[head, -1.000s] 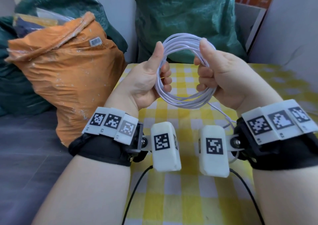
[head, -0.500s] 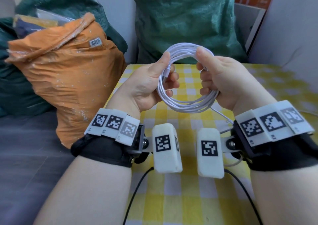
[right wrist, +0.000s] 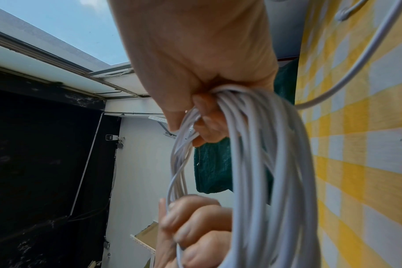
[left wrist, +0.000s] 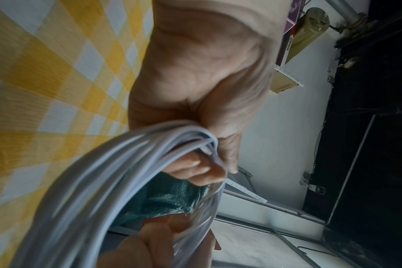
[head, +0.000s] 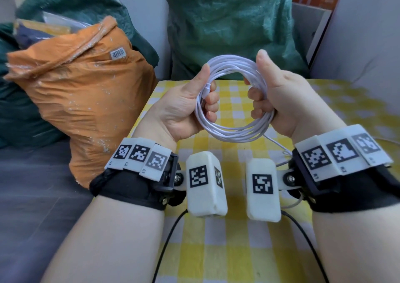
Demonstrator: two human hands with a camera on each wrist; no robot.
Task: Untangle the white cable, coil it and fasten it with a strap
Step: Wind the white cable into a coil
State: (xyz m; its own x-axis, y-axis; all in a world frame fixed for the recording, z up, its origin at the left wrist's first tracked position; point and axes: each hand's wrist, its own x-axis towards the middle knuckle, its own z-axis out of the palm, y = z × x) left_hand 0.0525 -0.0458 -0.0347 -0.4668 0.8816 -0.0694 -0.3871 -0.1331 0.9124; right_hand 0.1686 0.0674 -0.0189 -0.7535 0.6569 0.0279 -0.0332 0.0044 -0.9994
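Thin white cable coil held above the yellow-checked tablecloth, short of its far edge. Left hand and right hand each clench opposite sides, fingers curled through the loop.

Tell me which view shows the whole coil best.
The head view: the full ring of the coil shows there, held up over the table between the left hand and right hand. The left wrist view shows only blurred strands by the fingers; the right wrist view shows one side of the loop.
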